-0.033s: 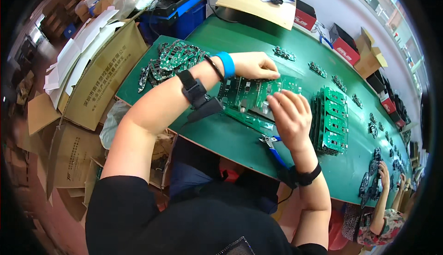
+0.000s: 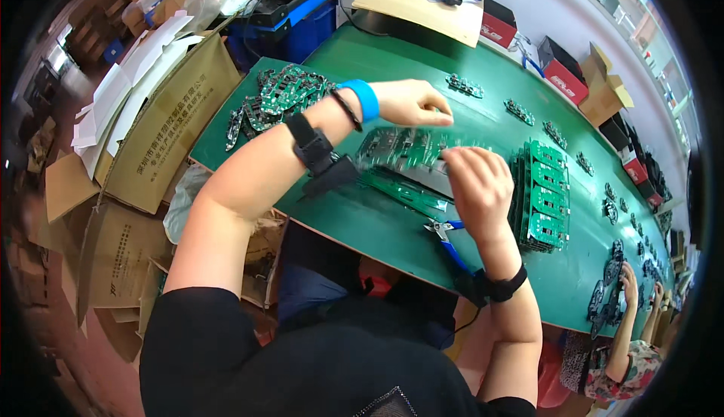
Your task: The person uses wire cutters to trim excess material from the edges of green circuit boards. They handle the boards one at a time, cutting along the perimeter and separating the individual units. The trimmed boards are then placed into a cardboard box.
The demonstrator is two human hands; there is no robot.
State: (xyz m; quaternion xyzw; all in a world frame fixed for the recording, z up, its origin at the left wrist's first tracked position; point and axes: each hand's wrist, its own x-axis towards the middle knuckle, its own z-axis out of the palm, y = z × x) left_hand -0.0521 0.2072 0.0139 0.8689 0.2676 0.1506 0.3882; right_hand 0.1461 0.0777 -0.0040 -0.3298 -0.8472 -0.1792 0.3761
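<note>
A green circuit board panel [image 2: 400, 148], smeared by motion, is tilted above the table in front of me. My right hand [image 2: 483, 183] pinches its right end between thumb and fingers. Along the panel's far edge my left hand [image 2: 416, 105] is closed, knuckles up; its fingertips are partly hidden. Beneath the panel shows a flat grey piece [image 2: 424, 179], with narrow green strips [image 2: 403, 195] nearer to me. Blue-handled cutters [image 2: 448, 248] lie by the table's front edge, below my right hand. Right of that hand stands a stack of green board panels [image 2: 547, 198].
Loose small boards [image 2: 290, 93] are heaped at the table's left end. Several separate boards [image 2: 519, 112] form a line toward the right. Cardboard cartons [image 2: 170, 123] stand left of the green table [image 2: 362, 225]. A co-worker's hand [image 2: 628, 285] handles dark parts at far right.
The panel has tilted, its face now foreshortened and blurred. My left hand has shifted slightly up and left, my right hand slightly right.
</note>
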